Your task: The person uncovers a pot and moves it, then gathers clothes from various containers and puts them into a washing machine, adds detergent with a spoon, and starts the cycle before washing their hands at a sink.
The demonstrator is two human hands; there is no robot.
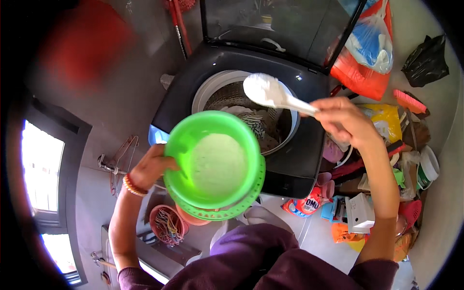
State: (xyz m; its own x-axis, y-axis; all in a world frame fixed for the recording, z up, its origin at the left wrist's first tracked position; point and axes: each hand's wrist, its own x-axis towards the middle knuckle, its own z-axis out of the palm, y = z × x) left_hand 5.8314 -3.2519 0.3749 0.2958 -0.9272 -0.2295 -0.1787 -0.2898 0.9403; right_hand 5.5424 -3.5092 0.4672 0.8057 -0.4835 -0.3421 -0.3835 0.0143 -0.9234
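My left hand point(154, 166) grips the left rim of a green plastic basin point(214, 127), which has white powder point(219, 165) in its bottom. A second green rim with holes point(217, 214) shows just under the basin. My right hand point(344, 121) holds a white plastic spoon point(275, 95) by its handle, with white powder in the bowl of the spoon. The spoon is over the round opening of a black top-loading washing machine point(174, 105). Clothes point(255, 125), some striped, lie in its drum; the basin hides part of the opening.
The machine's glass lid point(253, 25) stands raised. At the right are plastic bags point(366, 65), a brush point(409, 101), a detergent bag point(304, 203) and a white container point(359, 214). A pink bucket of hangers point(168, 226) stands below left. A blurred red thing point(87, 47) is upper left.
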